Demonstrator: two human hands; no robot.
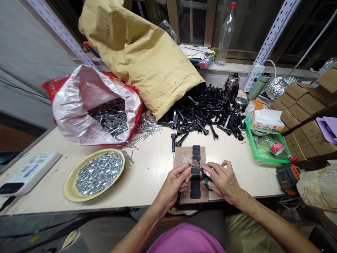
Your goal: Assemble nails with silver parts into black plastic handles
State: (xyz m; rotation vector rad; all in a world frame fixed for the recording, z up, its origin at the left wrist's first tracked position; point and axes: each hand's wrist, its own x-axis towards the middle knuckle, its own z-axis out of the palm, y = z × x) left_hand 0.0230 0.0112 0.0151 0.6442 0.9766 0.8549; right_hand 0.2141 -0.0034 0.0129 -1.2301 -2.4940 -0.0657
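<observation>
Over the brown board (187, 151) at the table's front edge, both hands meet. My left hand (173, 182) is closed in a pinch; what its fingertips hold is too small to make out. Something dark shows below that palm. In my right hand (223, 181) is a tool with a green and dark handle (207, 182), its thin metal end pointing at the left fingertips. Beneath them, a column of black rounded pads (195, 194) runs down the board. Small clear beads or dots lie to the left of the pads.
A yellow bowl of metal washers (98, 174) and a white sack of long metal pins (107, 117) stand left. Black plastic-looking parts (202, 112) spill from a paper sack (142, 59). Right are a green basket (271, 160), cardboard boxes (302, 112) and a power tool (286, 177).
</observation>
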